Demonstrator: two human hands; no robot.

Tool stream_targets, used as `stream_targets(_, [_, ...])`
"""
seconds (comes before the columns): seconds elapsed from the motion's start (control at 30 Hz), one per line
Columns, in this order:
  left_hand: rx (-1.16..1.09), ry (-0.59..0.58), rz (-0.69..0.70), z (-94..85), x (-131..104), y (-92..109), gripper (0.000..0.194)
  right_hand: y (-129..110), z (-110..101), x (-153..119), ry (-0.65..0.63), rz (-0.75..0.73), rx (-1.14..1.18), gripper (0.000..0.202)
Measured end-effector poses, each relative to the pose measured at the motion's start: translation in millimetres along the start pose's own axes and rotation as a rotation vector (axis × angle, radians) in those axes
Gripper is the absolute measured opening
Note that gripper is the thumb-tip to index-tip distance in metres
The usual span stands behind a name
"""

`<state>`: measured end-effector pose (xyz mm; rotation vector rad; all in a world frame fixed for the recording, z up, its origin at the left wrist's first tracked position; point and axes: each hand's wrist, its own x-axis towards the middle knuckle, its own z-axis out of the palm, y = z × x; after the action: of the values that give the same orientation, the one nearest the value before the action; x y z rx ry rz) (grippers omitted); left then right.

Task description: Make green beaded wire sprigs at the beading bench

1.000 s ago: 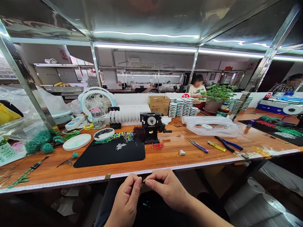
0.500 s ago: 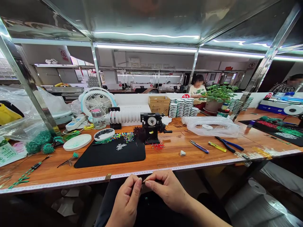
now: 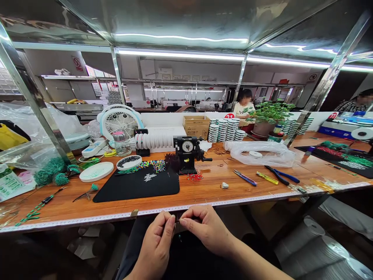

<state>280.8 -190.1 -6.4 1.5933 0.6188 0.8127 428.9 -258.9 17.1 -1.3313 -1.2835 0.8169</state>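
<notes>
My left hand and my right hand meet just below the table's front edge, above my lap. Thumb and forefinger of each are pinched together around a thin dark strand running between the fingertips. Its exact kind is too small to tell. A small teal speck, perhaps a bead, shows just below the fingertips against dark clothing. Beyond the hands lies a black mat with a pile of small white pieces and multicoloured beads.
A black hand-cranked winder stands behind the mat, white spools on its shaft. To the right lie tweezers, a yellow-handled tool and blue-handled pliers. A white dish sits left. A co-worker sits across.
The fingertips have shifted very slightly, with the strand between them now showing more clearly. The camera view has tilted a little; things on the table stay put.
</notes>
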Motion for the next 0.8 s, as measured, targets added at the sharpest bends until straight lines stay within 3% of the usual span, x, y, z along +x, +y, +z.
stream_targets(0.33, [-0.014, 0.001, -0.003, -3.6, 0.9, -4.6, 0.028, 4.4, -4.6, 1.1, 0.01, -0.02, 0.048, 0.016])
stream_targets(0.43, [-0.158, 0.018, -0.063, -4.9, -0.1, -1.2, 0.027, 3.5, -7.2, -0.8, 0.033, -0.042, 0.101, 0.016])
stream_targets(0.57, [-0.327, -0.042, -0.212, -4.4, 0.6, 10.9, 0.032, 0.5, -7.8, -2.1, 0.054, -0.08, 0.092, 0.021])
stream_targets(0.8, [-0.252, -0.143, -0.232, -8.3, 0.6, 18.5, 0.033, -9.6, -17.7, -8.7, 0.326, -0.179, -0.26, 0.026])
